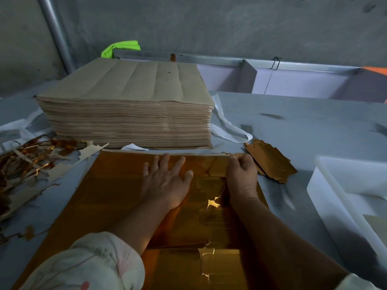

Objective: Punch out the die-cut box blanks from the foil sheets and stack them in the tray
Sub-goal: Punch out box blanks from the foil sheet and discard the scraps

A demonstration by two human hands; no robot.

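A gold foil sheet (109, 197) lies flat on the grey table in front of me. My left hand (165, 181) presses flat on its far middle, fingers spread. Just to the right, my right hand (241, 174) is curled into a fist at the sheet's far right corner; whether it pinches the foil edge is hidden. A small pile of punched-out gold blanks (270, 161) lies on the table right of that fist. The white plastic tray (326, 185) stands at the right edge.
A tall stack of brown-backed sheets (129, 109) stands behind the foil sheet. Gold and paper scrap strips (31, 162) litter the left. White straps (228, 126) lie beside the stack. A partitioned bin (293, 80) runs along the back wall.
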